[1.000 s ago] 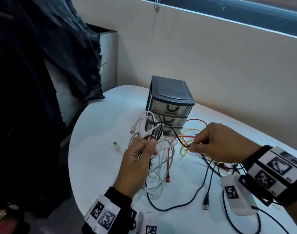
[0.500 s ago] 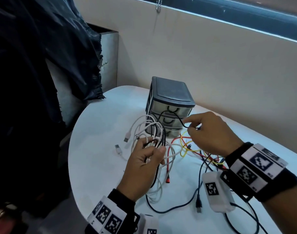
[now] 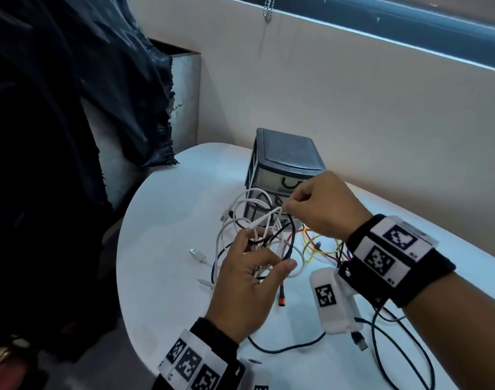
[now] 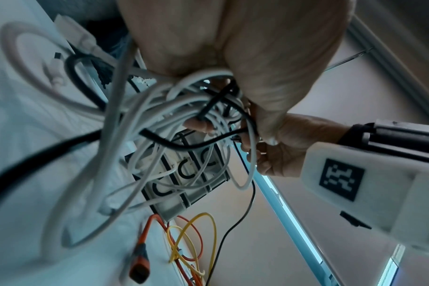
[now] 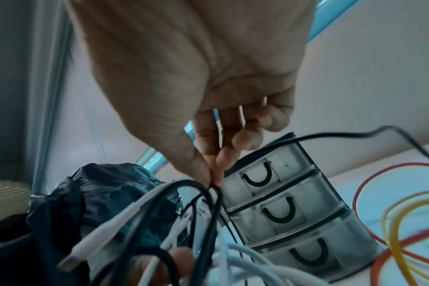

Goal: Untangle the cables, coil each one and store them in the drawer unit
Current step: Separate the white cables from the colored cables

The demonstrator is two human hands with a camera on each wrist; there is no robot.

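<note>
Left hand (image 3: 249, 280) grips the white-and-black cable bundle (image 3: 257, 235) above the desk (image 3: 167, 277). My right hand (image 3: 322, 209) pinches the black cable (image 5: 208, 195) just above it, before the closed drawer unit (image 3: 285, 161); strand runs upward-right, so I'd pull that way

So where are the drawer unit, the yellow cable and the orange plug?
drawer unit (image 3: 286, 149), head view, dark top lid.
yellow cable (image 4: 209, 230), left wrist view, top of loop.
orange plug (image 4: 140, 265), left wrist view, plug body.
</note>
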